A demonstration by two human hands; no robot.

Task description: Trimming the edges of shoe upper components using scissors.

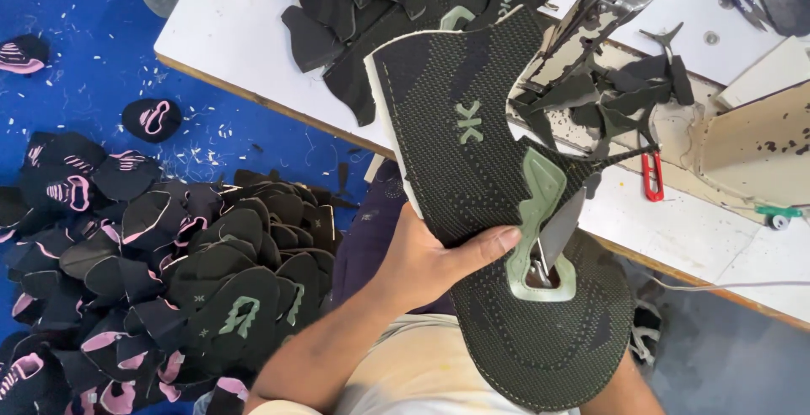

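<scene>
Head view: a dark knitted shoe upper (472, 170) is held above the desk (228, 27) edge, pinched at its left edge by the left grip (430, 259). The right grip is hidden beneath it; its state cannot be told.

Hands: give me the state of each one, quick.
Left hand: closed on the dark knitted shoe upper, thumb on top.
Right hand: hidden beneath the upper; only the forearm shows, so its state cannot be told.
</scene>
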